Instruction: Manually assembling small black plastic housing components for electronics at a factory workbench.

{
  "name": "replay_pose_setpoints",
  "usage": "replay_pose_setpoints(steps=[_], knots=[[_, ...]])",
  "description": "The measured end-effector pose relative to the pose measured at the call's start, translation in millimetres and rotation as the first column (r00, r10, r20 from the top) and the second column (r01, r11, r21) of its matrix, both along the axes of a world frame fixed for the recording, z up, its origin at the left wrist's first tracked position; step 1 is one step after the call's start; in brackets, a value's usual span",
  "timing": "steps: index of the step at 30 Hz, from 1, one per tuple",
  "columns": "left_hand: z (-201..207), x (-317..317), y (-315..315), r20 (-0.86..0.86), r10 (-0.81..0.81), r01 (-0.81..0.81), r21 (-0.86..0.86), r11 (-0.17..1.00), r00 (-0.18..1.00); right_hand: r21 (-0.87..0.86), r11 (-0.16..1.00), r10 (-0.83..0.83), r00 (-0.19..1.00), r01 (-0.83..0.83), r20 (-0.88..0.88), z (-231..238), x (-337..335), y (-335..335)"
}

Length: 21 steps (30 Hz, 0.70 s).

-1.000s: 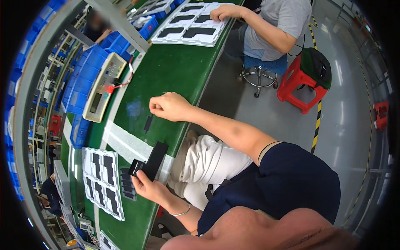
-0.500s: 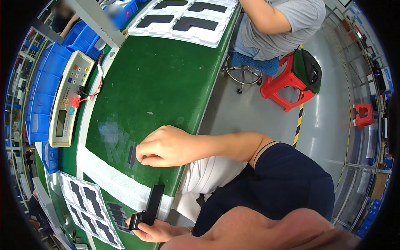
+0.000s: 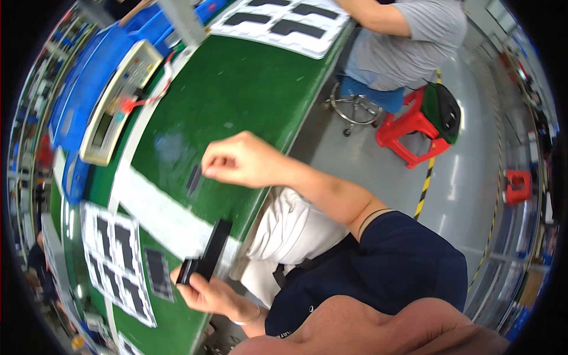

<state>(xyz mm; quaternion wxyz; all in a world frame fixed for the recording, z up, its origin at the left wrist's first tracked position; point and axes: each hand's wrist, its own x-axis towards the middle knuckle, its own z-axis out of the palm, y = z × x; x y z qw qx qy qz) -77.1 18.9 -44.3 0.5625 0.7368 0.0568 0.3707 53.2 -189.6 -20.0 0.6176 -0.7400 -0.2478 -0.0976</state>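
My left hand (image 3: 207, 294) grips a black L-shaped flat part (image 3: 214, 251) near the table's edge, thumb over its short end. Its long arm points away across a white strip of covering. Farther up the picture, my right hand (image 3: 239, 161) has its fingers curled into a pinch; whatever may be between the fingertips is too small to make out. Just beside those fingertips a small dark strip (image 3: 193, 179) lies on the green table (image 3: 236, 83). Thin clear films (image 3: 170, 147) lie beyond it. Near my left hand is a sheet of dark strips (image 3: 158, 275).
White trays hold black L-shaped parts, one at lower left (image 3: 90, 236) and one at the top (image 3: 254, 34). A cream meter (image 3: 121, 100) with a red lead stands before blue bins (image 3: 77, 130). Another person (image 3: 384, 59) sits at the table beside a red stool (image 3: 414, 139).
The whole view has shifted, so both hands and the table appear higher. My right hand stays by the dark strip with fingers curled; my left hand keeps its hold on the black part.
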Motion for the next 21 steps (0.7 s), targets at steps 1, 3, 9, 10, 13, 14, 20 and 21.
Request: replay_pose_setpoints(steps=[1,3,9,10,13,14,20,21], knots=[[1,0,3,0.001,-0.037,0.037,0.024,0.999,0.999,0.023,1.0,-0.017,1.0,0.017,-0.01,-2,0,1],[7,0,-13,-0.063,0.0,-0.001,-0.018,1.0,0.998,0.08,0.996,-0.036,0.994,0.044,-0.103,-5,0,-4],[13,7,-17,0.056,-0.07,0.07,0.0,0.998,0.996,0.005,1.0,-0.019,0.992,0.02,-0.126,3,0,-9],[14,7,-18,0.06,-0.076,0.078,-0.034,0.996,0.995,-0.002,1.0,-0.009,0.992,0.009,-0.126,2,1,-6],[13,6,-17,0.038,-0.119,0.122,-0.099,0.988,0.992,-0.023,1.0,0.0,0.994,-0.002,-0.106,-3,3,-5],[12,7,-17,0.043,-0.121,0.125,-0.08,0.989,0.992,-0.032,0.999,-0.015,0.994,0.012,-0.109,-5,4,-5],[18,8,-16,0.043,-0.162,0.164,-0.069,0.984,0.986,-0.053,0.998,-0.034,0.994,0.028,-0.106,-1,2,-6],[20,6,-15,0.043,-0.159,0.162,-0.079,0.984,0.986,-0.054,0.998,-0.039,0.992,0.033,-0.119,0,2,-4]])
